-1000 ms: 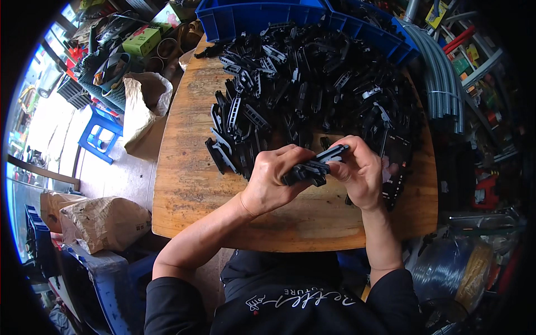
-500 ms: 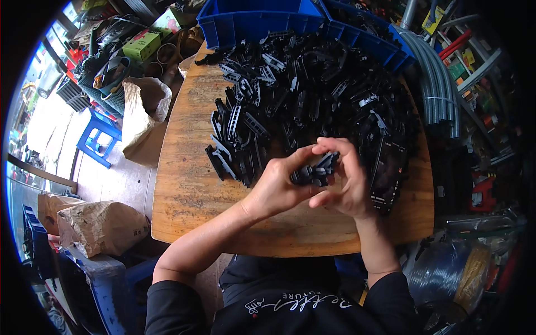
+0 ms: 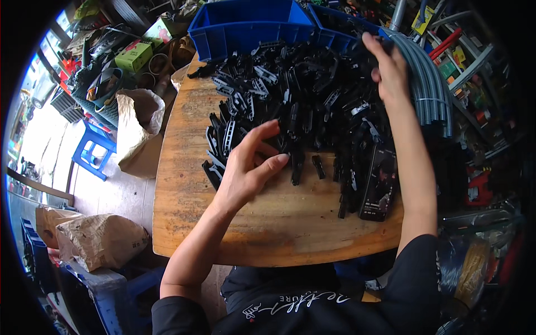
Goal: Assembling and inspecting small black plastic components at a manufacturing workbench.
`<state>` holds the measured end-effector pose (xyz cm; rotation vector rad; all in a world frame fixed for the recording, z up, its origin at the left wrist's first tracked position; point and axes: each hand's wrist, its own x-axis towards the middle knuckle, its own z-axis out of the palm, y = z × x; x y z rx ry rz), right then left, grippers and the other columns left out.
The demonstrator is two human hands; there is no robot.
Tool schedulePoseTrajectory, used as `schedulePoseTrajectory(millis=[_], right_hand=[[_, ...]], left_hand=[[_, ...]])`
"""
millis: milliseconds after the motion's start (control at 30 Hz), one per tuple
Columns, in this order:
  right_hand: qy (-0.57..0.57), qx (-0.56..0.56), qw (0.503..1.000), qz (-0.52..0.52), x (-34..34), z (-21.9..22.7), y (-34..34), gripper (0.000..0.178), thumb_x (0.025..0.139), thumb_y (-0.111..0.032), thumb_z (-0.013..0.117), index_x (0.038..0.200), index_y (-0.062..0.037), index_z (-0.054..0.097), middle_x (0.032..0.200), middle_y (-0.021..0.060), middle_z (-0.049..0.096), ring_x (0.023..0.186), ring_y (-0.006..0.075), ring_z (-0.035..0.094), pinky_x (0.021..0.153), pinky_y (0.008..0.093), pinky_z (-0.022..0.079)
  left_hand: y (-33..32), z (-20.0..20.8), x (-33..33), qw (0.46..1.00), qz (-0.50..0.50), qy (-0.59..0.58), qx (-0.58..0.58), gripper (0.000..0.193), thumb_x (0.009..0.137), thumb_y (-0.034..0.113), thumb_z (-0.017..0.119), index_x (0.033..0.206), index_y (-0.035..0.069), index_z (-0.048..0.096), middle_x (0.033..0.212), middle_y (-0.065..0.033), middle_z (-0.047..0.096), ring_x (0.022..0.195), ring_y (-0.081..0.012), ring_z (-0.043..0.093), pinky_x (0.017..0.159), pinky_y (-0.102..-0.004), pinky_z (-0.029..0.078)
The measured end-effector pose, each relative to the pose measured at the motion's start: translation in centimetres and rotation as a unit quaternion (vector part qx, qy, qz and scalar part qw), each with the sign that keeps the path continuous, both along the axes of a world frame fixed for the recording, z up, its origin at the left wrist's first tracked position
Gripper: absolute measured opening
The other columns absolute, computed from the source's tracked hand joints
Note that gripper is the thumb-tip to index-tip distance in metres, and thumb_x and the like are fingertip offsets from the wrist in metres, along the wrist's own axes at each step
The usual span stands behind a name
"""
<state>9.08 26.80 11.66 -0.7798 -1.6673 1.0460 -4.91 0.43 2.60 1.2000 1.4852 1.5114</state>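
A heap of black and grey plastic parts (image 3: 304, 92) covers the far half of the wooden table. My left hand (image 3: 248, 167) hovers at the near left side of this heap, thumb and fingers apart, with nothing visible in it. Stretched far forward, my right hand (image 3: 389, 72) is over the near edge of the right blue bin (image 3: 329, 34). Its index finger points out and the thumb stands apart from it; no part shows clearly in its grasp. A few loose black parts (image 3: 318, 167) lie at the near edge of the heap.
A phone with a lit screen (image 3: 378, 181) lies right of the heap. Another blue bin (image 3: 251, 36) stands at the table's far edge. Grey hoses (image 3: 430, 84) curve past the right side. Left of the wooden table (image 3: 184, 212) are paper bags (image 3: 103, 237) and a blue stool (image 3: 95, 151).
My hands have parted. The right went far forward to the right bin; the left moved left toward the heap. The dark parts held between them are no longer seen there.
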Motion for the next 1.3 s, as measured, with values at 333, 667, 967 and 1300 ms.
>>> schedulePoseTrajectory(millis=[333,667,967,1300], right_hand=[[-0.202,0.152,0.962,0.103,-1.9,1.8,5.5,0.042,0.083,-0.029,0.068,0.114,-0.0028,0.057,0.093,0.0028,0.062,0.078,0.0089,0.058,0.068,0.0233,0.049],[-0.432,0.313,0.838,0.114,6.4,-10.9,-14.5,0.018,0.072,-0.009,0.067,0.086,-0.0047,0.057,0.084,0.0093,0.059,0.085,0.0299,0.056,0.074,0.039,0.045],[-0.158,-0.012,0.963,0.217,7.7,-10.5,-14.6,0.019,0.086,-0.008,0.062,0.103,-0.0024,0.055,0.085,-0.0045,0.049,0.076,0.0028,0.045,0.067,0.0171,0.039],[0.067,-0.172,0.943,0.277,6.3,-11.5,-18.0,0.023,0.089,-0.014,0.06,0.106,-0.0006,0.052,0.088,0.0062,0.06,0.071,0.0075,0.054,0.068,0.0209,0.047]], left_hand=[[1.1,-4.4,3.7,0.865,-0.033,0.495,0.075,0.035,0.071,0.004,0.061,0.105,0.008,0.062,0.095,-0.0084,0.053,0.082,-0.0238,0.053,0.071,-0.0327,0.047],[1.8,-2.5,3.0,0.846,-0.092,0.498,0.17,0.026,0.071,0.0,0.058,0.093,0.011,0.066,0.121,-0.0085,0.053,0.113,-0.0271,0.048,0.089,-0.0349,0.044],[1.2,-3.2,3.3,0.848,-0.131,0.514,0.013,0.013,0.077,0.007,0.061,0.089,0.007,0.055,0.105,-0.0099,0.058,0.104,-0.026,0.055,0.082,-0.0339,0.044],[1.2,-2.9,3.9,0.934,-0.147,-0.318,-0.069,0.019,0.08,0.006,0.061,0.098,0.003,0.055,0.085,-0.0033,0.059,0.072,-0.0137,0.056,0.063,-0.0247,0.044]])
